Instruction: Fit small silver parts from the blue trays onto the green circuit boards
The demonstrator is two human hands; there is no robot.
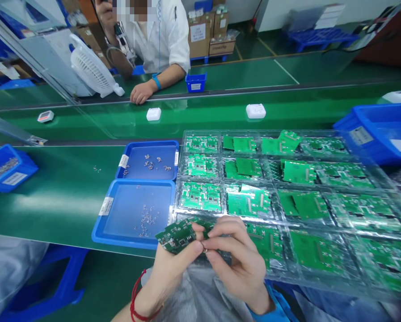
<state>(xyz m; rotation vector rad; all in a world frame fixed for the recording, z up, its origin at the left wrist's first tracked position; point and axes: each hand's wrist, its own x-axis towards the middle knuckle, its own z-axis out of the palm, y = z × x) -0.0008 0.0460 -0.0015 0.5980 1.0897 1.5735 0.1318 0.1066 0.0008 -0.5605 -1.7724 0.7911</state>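
Above green bench, circuit board point(178, 235) in left hand point(173, 268)

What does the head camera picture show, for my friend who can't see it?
Two bare hands work together: the left hand holds a small green circuit board while the right hand pinches a tiny metal part against it. Behind them sit blue trays of small parts and a clear tray of boards.

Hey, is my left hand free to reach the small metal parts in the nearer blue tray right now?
Probably not yet: the left hand holds a green circuit board. The path itself looks open, since the nearer blue plastic tray of small metal parts lies uncovered just beside it.
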